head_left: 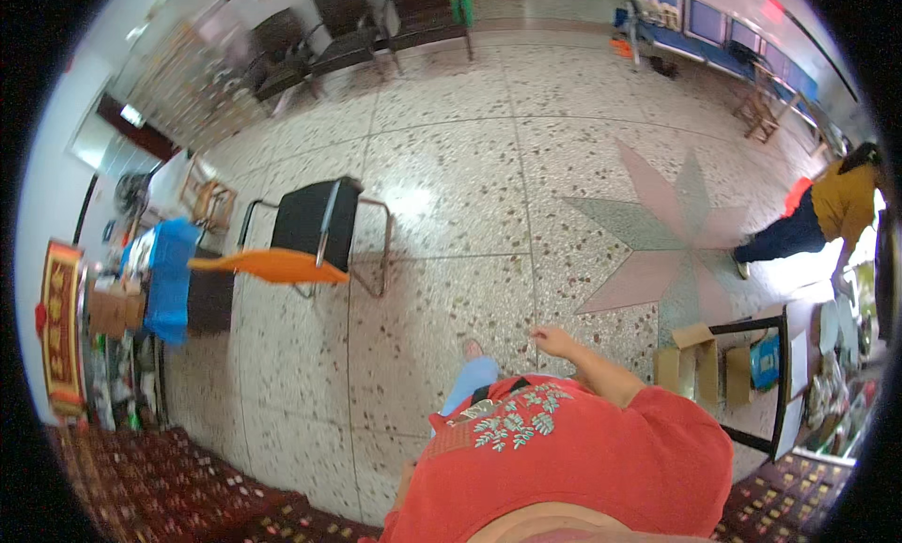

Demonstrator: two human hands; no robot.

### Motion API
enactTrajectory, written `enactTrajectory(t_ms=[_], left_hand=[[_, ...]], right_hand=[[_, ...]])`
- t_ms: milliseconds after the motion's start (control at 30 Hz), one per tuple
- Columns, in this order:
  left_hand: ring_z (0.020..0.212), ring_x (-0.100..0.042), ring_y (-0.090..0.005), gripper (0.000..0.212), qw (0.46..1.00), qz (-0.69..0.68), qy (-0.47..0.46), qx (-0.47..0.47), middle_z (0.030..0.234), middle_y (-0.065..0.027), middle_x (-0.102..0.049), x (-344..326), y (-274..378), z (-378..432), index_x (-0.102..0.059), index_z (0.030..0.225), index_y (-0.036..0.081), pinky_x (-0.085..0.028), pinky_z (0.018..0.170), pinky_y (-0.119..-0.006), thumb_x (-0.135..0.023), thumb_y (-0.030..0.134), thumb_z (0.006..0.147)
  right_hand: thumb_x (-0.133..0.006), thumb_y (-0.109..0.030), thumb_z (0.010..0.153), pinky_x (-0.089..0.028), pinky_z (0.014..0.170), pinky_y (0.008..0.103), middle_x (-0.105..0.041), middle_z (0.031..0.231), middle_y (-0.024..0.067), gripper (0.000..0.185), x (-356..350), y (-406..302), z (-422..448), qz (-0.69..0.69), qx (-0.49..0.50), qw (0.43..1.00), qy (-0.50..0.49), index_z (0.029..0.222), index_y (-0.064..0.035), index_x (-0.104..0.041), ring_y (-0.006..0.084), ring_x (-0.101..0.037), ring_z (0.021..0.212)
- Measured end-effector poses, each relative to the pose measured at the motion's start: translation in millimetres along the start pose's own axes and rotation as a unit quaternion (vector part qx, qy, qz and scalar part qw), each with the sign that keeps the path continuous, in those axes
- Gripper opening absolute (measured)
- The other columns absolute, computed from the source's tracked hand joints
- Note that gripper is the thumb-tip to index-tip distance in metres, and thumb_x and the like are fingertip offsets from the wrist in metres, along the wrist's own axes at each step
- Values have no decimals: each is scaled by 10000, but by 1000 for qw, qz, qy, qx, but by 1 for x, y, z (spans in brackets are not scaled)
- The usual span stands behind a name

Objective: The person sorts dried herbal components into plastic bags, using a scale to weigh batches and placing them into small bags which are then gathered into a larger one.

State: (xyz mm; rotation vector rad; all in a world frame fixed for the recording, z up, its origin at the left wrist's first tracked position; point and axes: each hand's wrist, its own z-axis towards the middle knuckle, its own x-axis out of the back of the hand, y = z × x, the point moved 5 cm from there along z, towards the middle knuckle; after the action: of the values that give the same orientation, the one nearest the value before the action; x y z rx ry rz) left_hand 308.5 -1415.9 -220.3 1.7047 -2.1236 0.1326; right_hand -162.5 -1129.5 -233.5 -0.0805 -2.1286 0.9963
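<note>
My right hand (553, 340) hangs in front of my red shirt (571, 465), above the speckled floor, its fingers curled together and no object visible in it. A small part of my left hand (407, 471) shows at the shirt's left edge; its fingers are too hidden to read. One foot (473, 348) and a light-blue trouser leg (473, 384) stick out below the shirt. Ahead to the left stands a metal-framed chair with a black seat (310, 222) and an orange backrest (282, 265).
Dark chairs (345, 39) line the far side. At left are a blue-covered table (169, 282) and a cardboard box (115, 310). Open cartons (676, 367) sit by a black-framed table (783, 381) at right. Farther right, another person (838, 205) bends near a bright opening.
</note>
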Motion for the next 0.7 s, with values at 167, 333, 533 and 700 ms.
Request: enactTrajectory(t_ms=[167, 333, 533, 700], left_hand=[[790, -620, -272, 331, 994, -44, 12, -100, 863, -146, -650, 154, 148, 114, -618, 987, 33, -477, 688, -365, -551, 283, 782], [896, -608, -304, 341, 948, 77, 143, -273, 931, -178, -634, 327, 383, 232, -591, 1041, 38, -463, 775, -365, -548, 267, 792], [882, -606, -283, 331, 945, -70, 126, -293, 919, -148, -636, 445, 614, 296, -589, 1070, 64, -457, 783, -343, -520, 261, 814], [927, -606, -264, 362, 960, -20, 95, -262, 966, -146, -635, 529, 666, 330, -602, 1063, 78, -459, 805, -341, -538, 317, 799]], right_hand=[[-537, -237, 754, -476, 706, 379, -646, 884, 136, 287, 29, 74, 26, -50, -183, 980, -53, 993, -108, -629, 273, -609, 779], [-494, -235, 792, -443, 458, 337, -594, 663, 92, 247, 72, 118, 84, 101, -354, 918, 144, 847, -51, -650, 173, -571, 564], [-453, -270, 767, -469, 569, 407, -623, 689, 176, 315, 163, 68, 293, -89, -348, 923, -135, 834, -31, -648, 259, -592, 560], [-515, -253, 755, -474, 590, 359, -632, 687, 120, 252, 291, -33, 577, -19, -139, 985, 96, 821, -48, -646, 234, -616, 661]])
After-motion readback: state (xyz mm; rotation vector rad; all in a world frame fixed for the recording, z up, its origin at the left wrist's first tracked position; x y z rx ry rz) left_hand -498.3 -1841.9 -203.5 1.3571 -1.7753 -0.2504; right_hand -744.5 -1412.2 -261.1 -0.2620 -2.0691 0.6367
